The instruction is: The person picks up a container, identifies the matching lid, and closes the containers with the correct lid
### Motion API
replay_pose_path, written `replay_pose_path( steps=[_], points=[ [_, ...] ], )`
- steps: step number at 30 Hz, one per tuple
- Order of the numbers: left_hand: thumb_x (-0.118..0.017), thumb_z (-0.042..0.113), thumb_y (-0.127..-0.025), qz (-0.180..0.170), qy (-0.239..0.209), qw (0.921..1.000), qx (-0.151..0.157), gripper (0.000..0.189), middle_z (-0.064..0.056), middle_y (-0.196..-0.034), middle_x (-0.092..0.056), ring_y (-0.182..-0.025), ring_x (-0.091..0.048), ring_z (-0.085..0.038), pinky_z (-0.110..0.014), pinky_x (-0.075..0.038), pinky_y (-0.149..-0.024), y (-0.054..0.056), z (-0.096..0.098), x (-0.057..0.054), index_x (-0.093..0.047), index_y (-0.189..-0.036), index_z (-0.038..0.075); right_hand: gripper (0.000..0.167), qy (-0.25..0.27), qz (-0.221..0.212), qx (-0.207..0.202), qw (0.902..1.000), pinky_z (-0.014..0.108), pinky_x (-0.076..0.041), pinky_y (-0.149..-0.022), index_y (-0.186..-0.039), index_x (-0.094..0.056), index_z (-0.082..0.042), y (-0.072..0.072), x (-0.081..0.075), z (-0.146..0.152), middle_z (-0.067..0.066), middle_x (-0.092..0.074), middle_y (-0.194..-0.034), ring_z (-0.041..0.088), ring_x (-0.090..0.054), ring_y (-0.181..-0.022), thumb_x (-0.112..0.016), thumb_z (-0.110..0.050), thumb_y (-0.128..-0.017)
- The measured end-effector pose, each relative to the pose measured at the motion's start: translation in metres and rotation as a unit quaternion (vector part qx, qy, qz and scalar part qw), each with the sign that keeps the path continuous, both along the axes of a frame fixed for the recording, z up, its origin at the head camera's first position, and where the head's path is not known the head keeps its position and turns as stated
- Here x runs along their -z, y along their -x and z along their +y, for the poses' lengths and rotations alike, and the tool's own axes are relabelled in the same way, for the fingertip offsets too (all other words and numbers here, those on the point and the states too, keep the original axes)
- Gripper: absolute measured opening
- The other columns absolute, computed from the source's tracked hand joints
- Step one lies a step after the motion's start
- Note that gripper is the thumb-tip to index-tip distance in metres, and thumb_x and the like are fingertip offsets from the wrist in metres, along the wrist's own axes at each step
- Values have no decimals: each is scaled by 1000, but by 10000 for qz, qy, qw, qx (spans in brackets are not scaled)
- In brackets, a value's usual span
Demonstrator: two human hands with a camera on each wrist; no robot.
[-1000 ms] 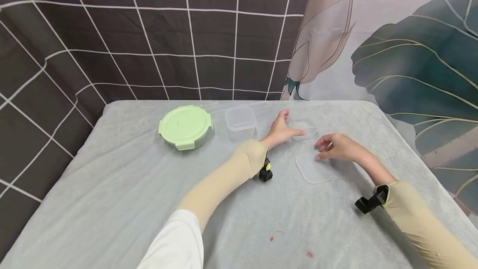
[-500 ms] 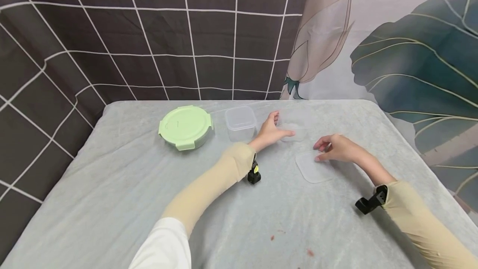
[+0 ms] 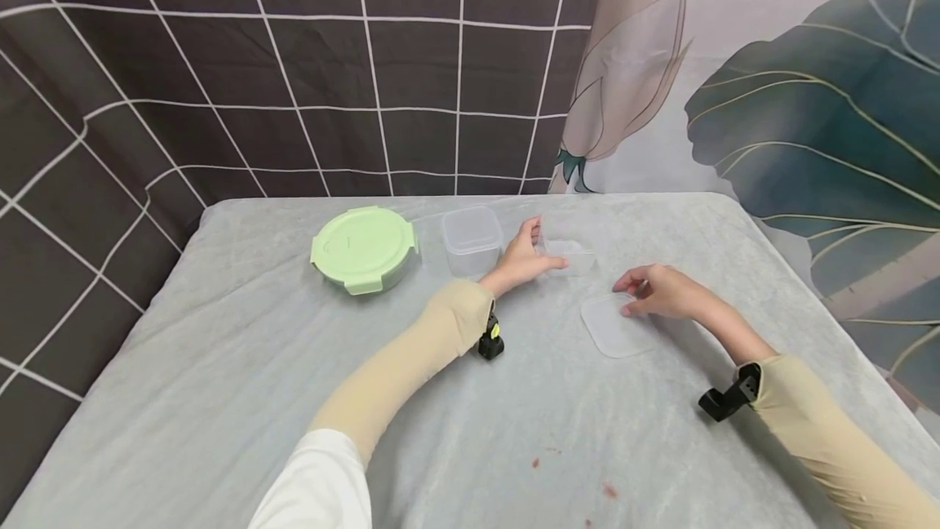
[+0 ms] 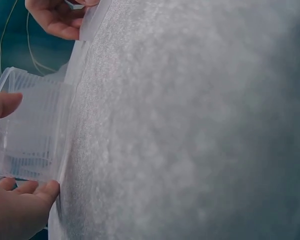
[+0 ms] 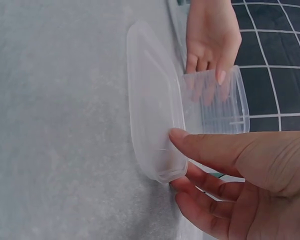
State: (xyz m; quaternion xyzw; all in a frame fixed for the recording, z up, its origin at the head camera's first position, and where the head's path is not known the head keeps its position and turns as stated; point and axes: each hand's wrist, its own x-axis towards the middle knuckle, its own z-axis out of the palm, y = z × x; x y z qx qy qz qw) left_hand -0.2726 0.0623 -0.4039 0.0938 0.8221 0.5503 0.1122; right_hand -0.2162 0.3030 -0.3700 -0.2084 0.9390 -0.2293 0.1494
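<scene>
My left hand (image 3: 520, 260) holds a clear square plastic container (image 3: 578, 262) by its left side, with the thumb in front and the fingers behind. In the left wrist view the container (image 4: 37, 125) looks see-through, and no lid shows on it. Nearer the front, my right hand (image 3: 667, 292) pinches the far right corner of a flat translucent lid (image 3: 611, 333). Thumb and fingertips meet over the rim of the lid (image 5: 155, 100) in the right wrist view. Left of my left hand stands another square container (image 3: 472, 255), with a lid on top.
A round container with a pale green clip lid (image 3: 365, 247) stands at the left of the back row. Grey cloth covers the table (image 3: 242, 366). Dark gridded cloth (image 3: 316, 64) hangs behind, with a leaf-patterned curtain (image 3: 822, 121) at the right.
My left hand has moved left along the back of the table, and the clear container has come with it. The right hand and its lid have stayed almost in place.
</scene>
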Motion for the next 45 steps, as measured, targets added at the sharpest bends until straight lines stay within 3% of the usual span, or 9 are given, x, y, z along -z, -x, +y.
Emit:
replay_pose_path(
  steps=[11,21,28,36,45],
  points=[
    [-82,25,-75,105,-80,9999,-22,96,-10,-151,-39,-139,-39,-21,-36,-35,-114,1,2,3,-24,-151,13,26,-83,219,16,9997,28,-51,-70,-103,-71,0,-3,-9,0,13,-68,-97,21,-63,-85,-76,-12,-80],
    [-83,22,-75,116,-442,9984,319,95,-10,-150,-37,-136,-41,-23,-31,-38,-112,8,-1,12,-25,-149,12,12,142,390,-91,9991,21,-47,-62,-95,-70,-3,-8,-21,4,4,-69,-87,10,-59,-75,-71,-10,-85],
    [-83,21,-74,162,-349,9987,349,95,-10,-149,-39,-135,-43,-21,-26,-39,-110,9,-3,10,-26,-149,9,8,287,446,-344,9980,23,-50,-68,-93,-67,-5,-13,-32,5,-3,-65,-82,2,-55,-74,-70,-7,-85],
    [-86,19,-70,276,-248,9989,278,93,-10,-146,-45,-132,-47,-23,-26,-42,-108,11,-4,7,-34,-146,6,6,342,269,-173,9989,23,-46,-66,-92,-66,-9,-23,-47,-1,-4,-64,-82,3,-53,-77,-69,-8,-87],
    [-87,21,-69,311,-72,9990,300,92,-9,-144,-47,-131,-48,-23,-30,-42,-108,12,-5,6,-36,-144,6,6,381,722,-21,9967,22,-48,-67,-89,-66,-11,-31,-56,-5,-3,-62,-79,1,-54,-74,-69,-7,-86]
  ],
)
